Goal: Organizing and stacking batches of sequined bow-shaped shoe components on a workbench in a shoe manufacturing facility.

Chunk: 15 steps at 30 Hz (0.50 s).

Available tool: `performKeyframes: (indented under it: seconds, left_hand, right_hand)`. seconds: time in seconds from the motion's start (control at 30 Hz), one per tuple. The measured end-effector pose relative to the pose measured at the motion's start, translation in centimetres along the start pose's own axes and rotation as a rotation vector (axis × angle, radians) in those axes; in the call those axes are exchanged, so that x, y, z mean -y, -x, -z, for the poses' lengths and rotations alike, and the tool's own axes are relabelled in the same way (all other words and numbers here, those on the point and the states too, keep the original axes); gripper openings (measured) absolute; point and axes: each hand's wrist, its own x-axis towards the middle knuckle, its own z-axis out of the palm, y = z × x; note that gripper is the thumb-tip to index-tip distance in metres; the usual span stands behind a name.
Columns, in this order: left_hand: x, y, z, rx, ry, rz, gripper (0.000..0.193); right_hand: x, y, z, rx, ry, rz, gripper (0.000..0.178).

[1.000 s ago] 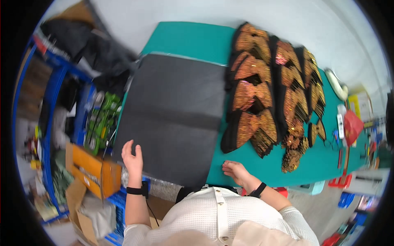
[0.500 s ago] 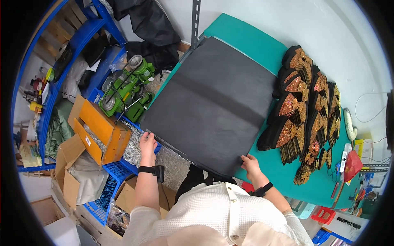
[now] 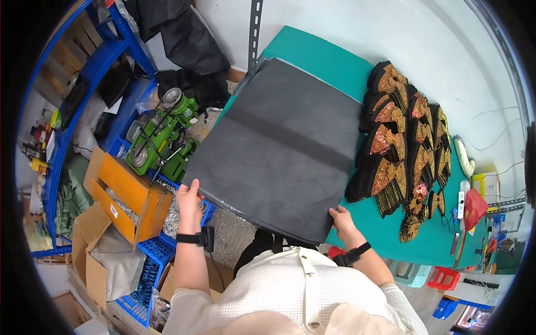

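A large black sheet (image 3: pixel 279 162), perhaps several in a stack, lies over the green tabletop and reaches past its near edge toward my body. My left hand (image 3: pixel 188 200) pinches its near left corner, thumb up, with the other fingers partly hidden. At the near right side my right hand (image 3: pixel 344 224) grips the edge, thumb on top and fingers curled beneath. Right of the sheet, overlapping black pieces covered in gold and copper sequins (image 3: pixel 389 145) lie in rows on the green table (image 3: pixel 357 234).
Green machines (image 3: pixel 162 139) stand on the left, by an orange carton (image 3: pixel 131 201) and blue crates (image 3: pixel 153 248). A blue shelf (image 3: pixel 75 139) runs along the left wall. A metal post (image 3: pixel 254 33) rises behind the table. A red cloth item (image 3: pixel 475 212) and tools lie far right.
My view has shifted a little, so the surroundings sit further left and lower. Both hands keep hold of the sheet; its near edge looks slightly closer to me.
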Motion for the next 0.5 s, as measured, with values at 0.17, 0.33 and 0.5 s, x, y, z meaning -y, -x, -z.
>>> performKeyframes:
  seconds: [0.17, 0.33, 0.5]
  left_hand:
    - [-0.8, 2.9, 0.1, 0.046, 0.022, -0.156, 0.01]
    - [1.8, 1.8, 0.7, -0.063, -0.044, -0.019, 0.017]
    - [2.0, -0.5, 2.8, 0.064, -0.065, 0.052, 0.023]
  right_hand:
    - [-2.2, -1.6, 0.2, 0.031, 0.019, 0.033, 0.05]
    - [-6.5, -4.8, 0.2, -0.159, 0.188, 0.169, 0.055]
    - [-3.3, -1.2, -0.8, -0.263, 0.355, 0.192, 0.053]
